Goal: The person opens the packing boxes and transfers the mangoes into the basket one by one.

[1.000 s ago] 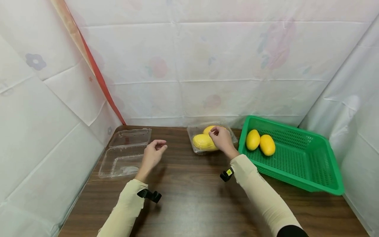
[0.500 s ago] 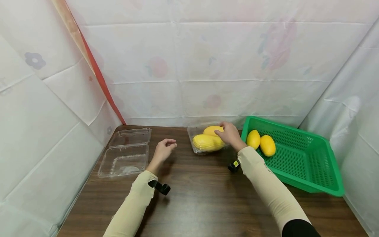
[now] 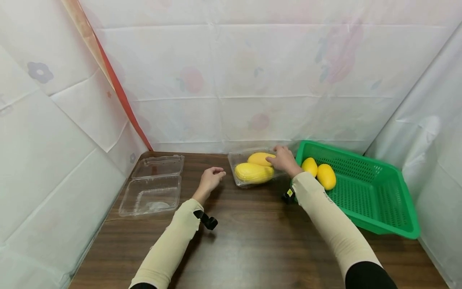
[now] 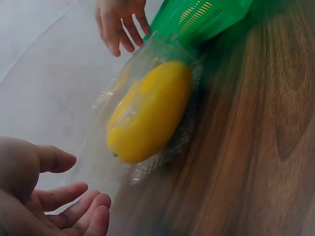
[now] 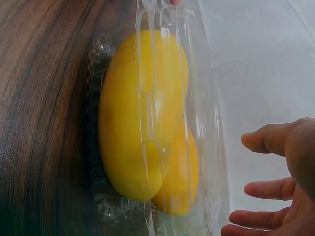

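Note:
Two yellow mangoes, a front one [image 3: 254,172] and a back one [image 3: 261,158], lie side by side in a clear plastic clamshell box [image 3: 233,161] at the back of the table. My right hand [image 3: 285,161] is at the box's right end, its fingers spread and apart from the lid in the right wrist view. From the left my left hand [image 3: 210,180] reaches toward the box, a short gap away, fingers relaxed and holding nothing. In the right wrist view the lid [image 5: 206,98] stands beside the mangoes [image 5: 133,118]; whether it is latched I cannot tell.
A green perforated basket [image 3: 364,196] stands at the right, with two more mangoes [image 3: 326,177] at its left end. Another clear clamshell box [image 3: 155,184] lies unfolded at the left. A white patterned sheet [image 3: 216,80] hangs close behind the table.
My left hand has moved right, closer to the filled box. My right hand has shifted right, from above the mangoes to the box's right end. The mangoes look unmoved.

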Available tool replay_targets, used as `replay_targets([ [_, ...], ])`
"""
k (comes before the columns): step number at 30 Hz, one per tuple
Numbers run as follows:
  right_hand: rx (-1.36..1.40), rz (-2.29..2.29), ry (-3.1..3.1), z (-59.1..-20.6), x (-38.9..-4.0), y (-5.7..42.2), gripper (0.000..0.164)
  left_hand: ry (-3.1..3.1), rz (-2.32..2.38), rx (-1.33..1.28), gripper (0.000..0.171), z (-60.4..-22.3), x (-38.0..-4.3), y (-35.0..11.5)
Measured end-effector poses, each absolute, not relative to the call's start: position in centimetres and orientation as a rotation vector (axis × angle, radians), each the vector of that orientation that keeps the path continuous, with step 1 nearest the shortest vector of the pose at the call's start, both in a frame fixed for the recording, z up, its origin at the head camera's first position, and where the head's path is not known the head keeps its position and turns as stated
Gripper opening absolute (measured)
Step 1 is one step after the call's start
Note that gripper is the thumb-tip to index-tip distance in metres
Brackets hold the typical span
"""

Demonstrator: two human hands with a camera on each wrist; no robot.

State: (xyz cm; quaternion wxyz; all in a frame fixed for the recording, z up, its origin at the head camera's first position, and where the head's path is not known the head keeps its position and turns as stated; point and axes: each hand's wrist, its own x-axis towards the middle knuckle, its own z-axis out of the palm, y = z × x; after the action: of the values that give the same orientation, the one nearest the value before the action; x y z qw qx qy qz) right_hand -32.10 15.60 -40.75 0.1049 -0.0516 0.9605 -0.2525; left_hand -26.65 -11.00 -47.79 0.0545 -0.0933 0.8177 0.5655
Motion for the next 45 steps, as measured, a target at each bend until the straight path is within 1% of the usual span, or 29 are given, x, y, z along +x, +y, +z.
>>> replay_targets([
  [9, -0.062, -0.644, 2.729, -41.8, -33.0, 15.7, 0.076, 2.280, 1.862, -0.298, 0.031, -49.1, -26.9, -9.3],
  [19, -0.083, -0.542, 2.698, -41.5, -33.2, 15.5, 0.079, 2.162, 1.982, -0.347, 0.025, -49.2, -26.7, -8.3],
  [23, -0.094, -0.536, 2.699, -41.3, -33.1, 15.3, 0.078, 2.113, 2.020, -0.369, 0.026, -49.2, -26.7, -8.3],
  [30, -0.154, -0.516, 2.717, -41.5, -32.6, 15.1, 0.059, 2.047, 2.093, -0.419, 0.027, -49.3, -26.2, -8.7],
  [37, -0.170, -0.542, 2.719, -42.1, -31.8, 14.6, 0.061, 2.055, 2.109, -0.410, 0.026, -49.7, -25.5, -9.8],
  [45, -0.252, -0.569, 2.716, -41.9, -30.6, 14.0, 0.063, 2.089, 2.084, -0.420, 0.027, -49.5, -24.1, -11.2],
])
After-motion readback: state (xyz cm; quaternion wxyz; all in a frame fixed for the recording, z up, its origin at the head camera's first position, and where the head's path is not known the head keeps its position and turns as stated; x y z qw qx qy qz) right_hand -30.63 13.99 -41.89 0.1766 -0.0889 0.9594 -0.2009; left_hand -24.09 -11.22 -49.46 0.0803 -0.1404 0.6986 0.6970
